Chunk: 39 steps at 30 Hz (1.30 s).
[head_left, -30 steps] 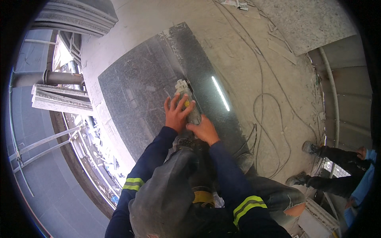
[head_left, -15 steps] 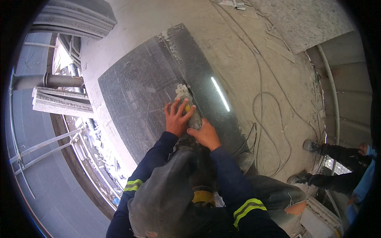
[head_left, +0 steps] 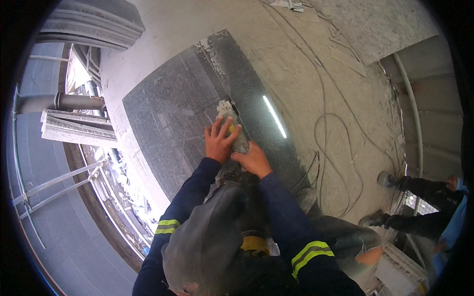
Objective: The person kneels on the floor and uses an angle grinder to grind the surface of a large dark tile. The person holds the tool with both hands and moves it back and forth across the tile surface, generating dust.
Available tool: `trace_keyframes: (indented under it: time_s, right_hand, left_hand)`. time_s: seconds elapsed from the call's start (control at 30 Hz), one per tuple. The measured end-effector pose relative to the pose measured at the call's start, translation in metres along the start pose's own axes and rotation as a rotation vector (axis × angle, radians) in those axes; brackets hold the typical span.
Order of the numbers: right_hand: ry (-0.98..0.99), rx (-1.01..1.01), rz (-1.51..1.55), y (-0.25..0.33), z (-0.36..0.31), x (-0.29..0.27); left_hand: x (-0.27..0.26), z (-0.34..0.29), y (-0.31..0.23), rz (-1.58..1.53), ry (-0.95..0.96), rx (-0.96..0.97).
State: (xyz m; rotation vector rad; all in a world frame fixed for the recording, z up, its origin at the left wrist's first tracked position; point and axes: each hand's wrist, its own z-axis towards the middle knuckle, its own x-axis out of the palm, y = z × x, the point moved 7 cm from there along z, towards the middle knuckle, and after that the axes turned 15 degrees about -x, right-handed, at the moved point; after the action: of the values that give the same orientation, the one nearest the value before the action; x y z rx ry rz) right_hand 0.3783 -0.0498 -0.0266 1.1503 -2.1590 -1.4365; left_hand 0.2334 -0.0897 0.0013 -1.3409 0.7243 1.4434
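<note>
A dusty grey angle grinder (head_left: pixel 239 140) with a yellow patch lies low over a dark polished stone slab (head_left: pixel 168 118). My left hand (head_left: pixel 220 143) rests across its front body, fingers spread over the top. Around the rear of the grinder my right hand (head_left: pixel 254 159) is closed, thumb along the side. A straight line (head_left: pixel 247 126) runs along the slab by the grinder's head, and pale dust (head_left: pixel 210 55) lies along it at the far end. The grinder's disc cannot be made out clearly.
Grey cable (head_left: pixel 323 118) loops over the dusty floor on the right. Another person's dark-trousered legs (head_left: pixel 417 190) are at the far right. Stacked slabs (head_left: pixel 94 24) stand at upper left, with stone strips (head_left: pixel 79 127) and scaffold pipes (head_left: pixel 59 183) below. A rough pale slab (head_left: pixel 380 29) is at upper right.
Both hands and the grinder have shifted slightly forward and left along the slab. The grip looks the same.
</note>
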Motion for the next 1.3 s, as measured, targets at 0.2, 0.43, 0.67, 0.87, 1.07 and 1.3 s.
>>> trace_keyframes:
  time_s: [0.2, 0.43, 0.67, 0.87, 1.07, 1.3]
  right_hand:
    - [-0.029, 0.005, -0.001, -0.003, -0.02, -0.005]
    - [-0.04, 0.006, -0.094, 0.012, -0.017, -0.011]
    - [-0.041, -0.011, -0.116, 0.006, 0.0, -0.007]
    - [0.006, 0.008, -0.113, 0.011, -0.029, -0.008]
    - [-0.025, 0.023, -0.127, -0.003, -0.029, -0.01]
    - [0.002, 0.023, -0.093, 0.006, -0.003, -0.004]
  left_hand:
    - [-0.011, -0.011, -0.013, -0.08, 0.038, -0.007]
    - [-0.008, -0.003, -0.01, -0.086, 0.042, 0.004]
    - [-0.004, 0.006, -0.006, -0.09, 0.081, -0.026]
    - [-0.01, -0.016, -0.01, -0.094, 0.064, 0.016]
    - [-0.013, -0.015, -0.019, -0.168, 0.044, -0.041]
    - [-0.003, -0.001, -0.001, -0.108, 0.026, -0.037]
